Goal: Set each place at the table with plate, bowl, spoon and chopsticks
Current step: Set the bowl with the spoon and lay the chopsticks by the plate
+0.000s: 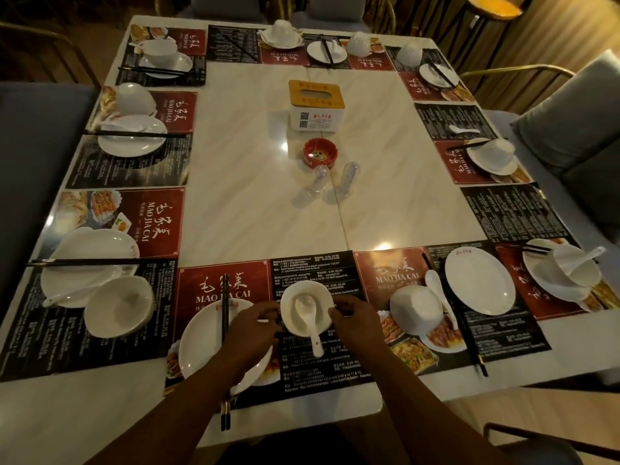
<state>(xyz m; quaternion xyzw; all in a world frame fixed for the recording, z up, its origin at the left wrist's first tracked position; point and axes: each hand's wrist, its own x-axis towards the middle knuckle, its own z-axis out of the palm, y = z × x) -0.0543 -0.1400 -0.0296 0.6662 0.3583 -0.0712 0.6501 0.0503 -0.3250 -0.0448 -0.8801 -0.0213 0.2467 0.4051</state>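
Bowls (292, 295): ten, white (six or so upside down), one between the fingers (270, 313). Plates (479, 280): about ten, one left of the fingers. Chopsticks (224, 313): ten pairs, one pair just left of the fingers. Spoons (303, 305): seven plainly seen, one between the fingers. Beyond the fingers: one tissue box (317, 105), one red ashtray (320, 154), two clear shakers (349, 179).

Near placemat (214, 280), red panel: "MAO JIA CAI" under white Chinese calligraphy. Same title on left placemat (147, 216) and right placemat (392, 276). Black panels: fine print, mostly illegible. Tissue box (315, 120) — two QR codes. Plate (479, 283) — small red mark, unreadable.
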